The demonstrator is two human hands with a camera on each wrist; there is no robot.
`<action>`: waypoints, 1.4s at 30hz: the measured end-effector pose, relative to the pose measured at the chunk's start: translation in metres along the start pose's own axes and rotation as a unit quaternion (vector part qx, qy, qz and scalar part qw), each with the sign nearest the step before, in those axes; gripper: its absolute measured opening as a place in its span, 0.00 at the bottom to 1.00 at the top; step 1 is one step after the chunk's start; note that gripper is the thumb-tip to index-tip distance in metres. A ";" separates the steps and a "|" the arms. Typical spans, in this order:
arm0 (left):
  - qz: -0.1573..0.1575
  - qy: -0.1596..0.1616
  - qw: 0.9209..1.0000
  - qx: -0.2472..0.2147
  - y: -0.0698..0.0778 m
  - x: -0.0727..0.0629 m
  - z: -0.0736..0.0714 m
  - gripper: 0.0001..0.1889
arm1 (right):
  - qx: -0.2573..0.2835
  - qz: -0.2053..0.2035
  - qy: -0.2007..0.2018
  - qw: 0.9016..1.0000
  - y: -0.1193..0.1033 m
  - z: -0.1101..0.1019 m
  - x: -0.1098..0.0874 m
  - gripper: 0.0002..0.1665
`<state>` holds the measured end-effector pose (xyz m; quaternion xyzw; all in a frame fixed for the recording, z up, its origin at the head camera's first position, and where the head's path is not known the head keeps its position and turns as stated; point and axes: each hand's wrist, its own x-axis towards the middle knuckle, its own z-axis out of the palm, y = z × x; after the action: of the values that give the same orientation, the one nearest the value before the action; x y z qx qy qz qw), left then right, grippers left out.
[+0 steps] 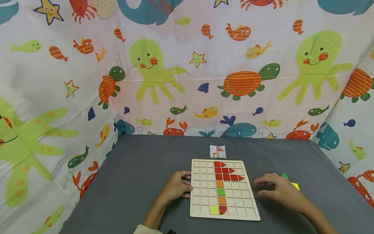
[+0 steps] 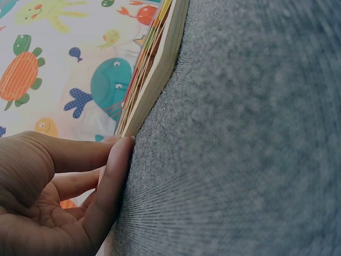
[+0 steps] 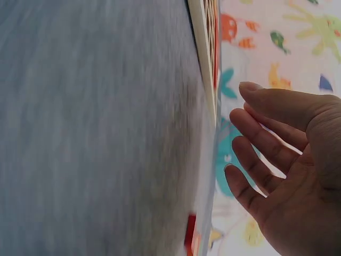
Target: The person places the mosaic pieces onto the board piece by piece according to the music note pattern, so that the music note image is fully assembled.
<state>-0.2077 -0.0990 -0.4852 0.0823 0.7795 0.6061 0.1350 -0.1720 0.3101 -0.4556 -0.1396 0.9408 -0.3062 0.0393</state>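
A wooden grid board (image 1: 239, 201) lies on the grey table, its squares partly filled with coloured tiles. Red squares (image 1: 217, 177) ending in red triangles form three rows near its top. Below them runs a column with orange tiles (image 1: 222, 200) and a green tile (image 1: 221, 192), down to a yellow square (image 1: 214, 210) beside a red rounded piece (image 1: 223, 210). My left hand (image 1: 176, 187) holds the board's left edge with thumb and fingertips, also seen close in the left wrist view. Right of the board, my right hand (image 1: 279, 190) hovers with loosely bent fingers, holding nothing.
Behind the board lies a small printed pattern card (image 1: 218, 151). A green piece (image 1: 284, 175) and a yellow piece (image 1: 295, 186) show partly past my right hand. A red piece (image 3: 189, 232) appears low in the right wrist view. Sea-animal curtains surround the table (image 1: 152, 162).
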 end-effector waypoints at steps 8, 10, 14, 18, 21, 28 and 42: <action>-0.002 0.001 1.000 0.001 0.000 0.000 0.000 0.32 | -0.047 0.053 0.039 0.997 0.030 -0.021 -0.009 0.24; -0.003 0.001 1.000 0.002 0.000 0.000 0.000 0.32 | -0.050 0.064 0.042 0.996 0.040 -0.026 -0.010 0.26; -0.004 0.001 1.000 0.003 0.000 -0.001 0.000 0.32 | -0.052 0.081 0.036 0.995 0.059 -0.035 -0.014 0.29; -0.004 0.000 1.000 0.002 0.001 -0.001 0.000 0.32 | -0.037 0.103 0.020 0.994 0.075 -0.043 -0.017 0.34; -0.005 -0.001 1.000 0.002 0.002 -0.001 0.000 0.32 | -0.028 0.121 0.009 0.992 0.084 -0.049 -0.019 0.36; -0.005 0.002 1.000 0.002 0.002 -0.002 0.000 0.32 | -0.029 0.116 -0.009 0.993 0.102 -0.058 -0.024 0.32; -0.001 0.003 1.000 0.001 0.002 -0.002 0.001 0.32 | -0.057 0.114 -0.016 0.992 0.109 -0.063 -0.025 0.27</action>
<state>-0.2054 -0.0984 -0.4831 0.0799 0.7805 0.6055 0.1335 -0.1840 0.4372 -0.4692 -0.0384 0.9659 -0.2430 0.0808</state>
